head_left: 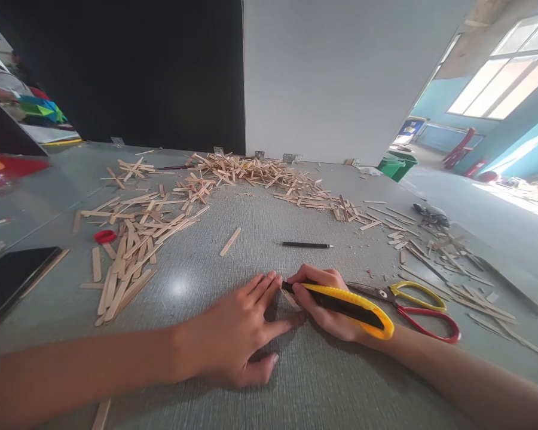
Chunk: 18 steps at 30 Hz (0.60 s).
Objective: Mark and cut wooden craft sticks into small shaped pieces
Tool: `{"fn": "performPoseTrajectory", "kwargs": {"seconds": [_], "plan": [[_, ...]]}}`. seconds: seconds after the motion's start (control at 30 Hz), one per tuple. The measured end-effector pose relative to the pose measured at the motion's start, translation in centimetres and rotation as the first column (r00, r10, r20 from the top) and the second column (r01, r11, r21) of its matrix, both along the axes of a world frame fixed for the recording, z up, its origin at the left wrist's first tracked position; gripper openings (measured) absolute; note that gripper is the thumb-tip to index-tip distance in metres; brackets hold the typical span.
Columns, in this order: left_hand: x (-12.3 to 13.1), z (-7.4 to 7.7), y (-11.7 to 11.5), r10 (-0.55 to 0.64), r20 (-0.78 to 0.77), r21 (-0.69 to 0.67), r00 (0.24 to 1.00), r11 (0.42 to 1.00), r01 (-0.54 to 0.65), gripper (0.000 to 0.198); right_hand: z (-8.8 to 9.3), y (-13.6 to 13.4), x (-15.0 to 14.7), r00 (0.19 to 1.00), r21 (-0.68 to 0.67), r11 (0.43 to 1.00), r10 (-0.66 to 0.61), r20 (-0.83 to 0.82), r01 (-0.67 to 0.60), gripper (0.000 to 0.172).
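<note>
My right hand (325, 301) grips a yellow and black utility knife (349, 307), its front end pointing left toward my other hand. My left hand (246, 328) lies on the table with its fingers stretched out and apart. Between the two hands a short piece of wooden craft stick (291, 298) shows, mostly covered by fingers. The left fingertips are close to the knife's front end; the blade itself is too small to make out. Just beyond the hands lies a black pen (307, 245), and a single craft stick (230, 242) rests to its left.
Scissors (415, 304) with yellow and red handles lie beside my right wrist. Loose craft sticks are heaped at the back (246, 170) and left (125, 263). A phone (15, 280) and red ring (104, 236) lie left. Offcuts (484, 298) cover the right. Panels (332, 77) stand behind.
</note>
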<state>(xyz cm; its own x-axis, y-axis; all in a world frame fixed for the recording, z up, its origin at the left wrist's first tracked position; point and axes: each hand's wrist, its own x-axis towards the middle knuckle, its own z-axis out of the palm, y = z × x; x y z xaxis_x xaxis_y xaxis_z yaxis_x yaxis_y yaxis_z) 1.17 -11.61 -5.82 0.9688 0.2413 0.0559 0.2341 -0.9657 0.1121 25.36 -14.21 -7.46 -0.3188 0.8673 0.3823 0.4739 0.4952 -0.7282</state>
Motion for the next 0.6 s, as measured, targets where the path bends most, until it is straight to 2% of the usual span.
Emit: {"fn": "performPoseTrajectory", "kwargs": {"seconds": [0.27, 0.6], "plan": [[0.22, 0.08, 0.04, 0.024, 0.011, -0.047, 1.0, 0.999, -0.023, 0.076, -0.1, -0.04, -0.24, 1.0, 0.026, 0.999, 0.026, -0.005, -0.026, 0.014], [0.09, 0.34, -0.07, 0.041, -0.009, -0.061, 0.999, 0.997, -0.041, 0.072, 0.03, 0.19, 0.14, 0.998, 0.054, 0.996, 0.067, 0.012, -0.068, 0.015]]}}
